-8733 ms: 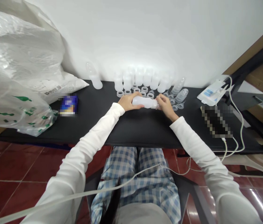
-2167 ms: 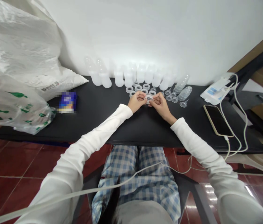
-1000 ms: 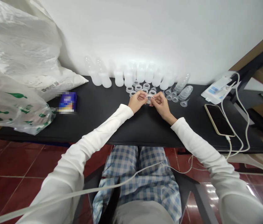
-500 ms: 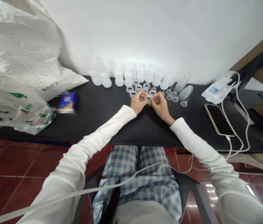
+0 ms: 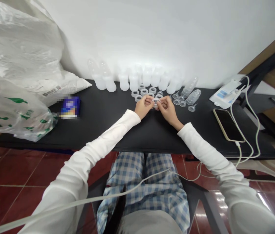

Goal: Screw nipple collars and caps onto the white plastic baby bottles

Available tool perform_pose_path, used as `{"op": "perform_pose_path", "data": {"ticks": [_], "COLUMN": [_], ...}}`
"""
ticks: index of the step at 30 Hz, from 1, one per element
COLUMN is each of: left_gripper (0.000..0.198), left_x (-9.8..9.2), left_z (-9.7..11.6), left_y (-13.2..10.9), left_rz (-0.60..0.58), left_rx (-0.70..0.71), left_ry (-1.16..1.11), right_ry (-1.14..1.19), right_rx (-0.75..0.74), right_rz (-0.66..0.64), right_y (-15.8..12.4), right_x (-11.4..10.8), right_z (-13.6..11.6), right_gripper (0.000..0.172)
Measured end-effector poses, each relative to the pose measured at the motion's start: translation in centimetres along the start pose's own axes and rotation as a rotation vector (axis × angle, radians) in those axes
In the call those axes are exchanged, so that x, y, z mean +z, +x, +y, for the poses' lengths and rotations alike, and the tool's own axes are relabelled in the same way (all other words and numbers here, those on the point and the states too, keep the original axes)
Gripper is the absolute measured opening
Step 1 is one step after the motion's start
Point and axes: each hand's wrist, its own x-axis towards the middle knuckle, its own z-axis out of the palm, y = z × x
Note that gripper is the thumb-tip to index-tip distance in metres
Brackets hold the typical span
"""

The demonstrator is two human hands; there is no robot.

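Observation:
My left hand and my right hand meet over the black table, both pinched on one small translucent ring with a clear teat between the fingertips. Just behind the hands lie several loose white collar rings. A row of translucent white bottles stands along the wall. To the right of the rings lie several clear teats and stacked clear caps.
Big plastic bags fill the table's left end, with a small blue packet beside them. A phone on a white cable and a white box lie at the right. A dark shelf frame rises at far right.
Long ago both hands held a bottle lying on the table; it now stands in the back row. Over the last second the hands keep working the small ring and teat, barely shifting.

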Motion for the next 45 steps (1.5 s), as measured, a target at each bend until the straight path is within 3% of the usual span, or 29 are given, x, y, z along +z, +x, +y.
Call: {"op": "perform_pose_path", "data": {"ticks": [7,13,26,45], "left_gripper": [0.038,0.035,0.024,0.033], "left_x": [0.0,0.0,0.1,-0.2], "left_z": [-0.5,-0.2,0.7,-0.3], "left_y": [0.0,0.0,-0.3,0.4], "left_rz": [-0.027,-0.05,-0.019,-0.006], "left_rx": [0.052,0.066,0.054,0.029], "left_ry": [-0.04,-0.064,-0.033,-0.1], "right_ry": [0.026,0.066,0.125,0.123], "right_rx": [-0.007,-0.008,0.003,-0.002], "right_rz": [-0.036,-0.019,0.0,0.006], "right_y": [0.1,0.0,-0.1,0.3], "right_x": [-0.3,-0.3,-0.1,-0.1], "right_z": [-0.4,-0.5,-0.8,-0.3], "right_gripper": [0.057,0.051,0.055,0.053]}}
